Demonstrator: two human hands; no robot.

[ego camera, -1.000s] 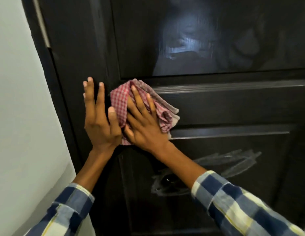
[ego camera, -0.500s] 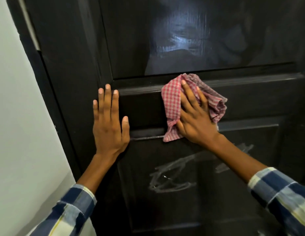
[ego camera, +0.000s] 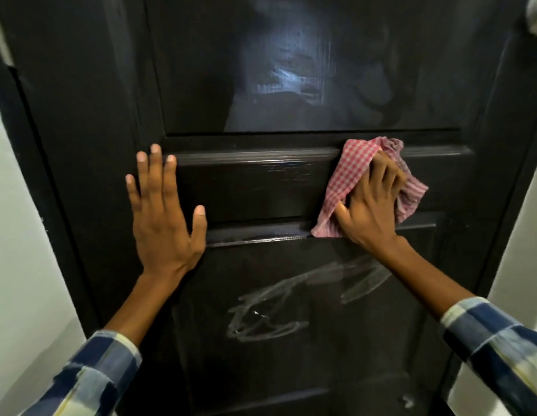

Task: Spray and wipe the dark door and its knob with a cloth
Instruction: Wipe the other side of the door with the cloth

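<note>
Two checked blue sleeves [ego camera: 81,379] reach forward from the bottom corners. The left hand [ego camera: 162,217] lies flat on the door [ego camera: 261,187], fingers [ego camera: 154,175] straight and a little apart. The right hand [ego camera: 369,211] presses one pink checked cloth [ego camera: 348,172] on the middle rail, right side, fingers bent over it. The door is dark and glossy, with pale smear marks [ego camera: 291,301] on the lower panel.

This looks like a home interior, at a doorway: a dark panelled door [ego camera: 261,190] with moulded rails fills the view, set between plain white walls [ego camera: 18,265] on left and right.
</note>
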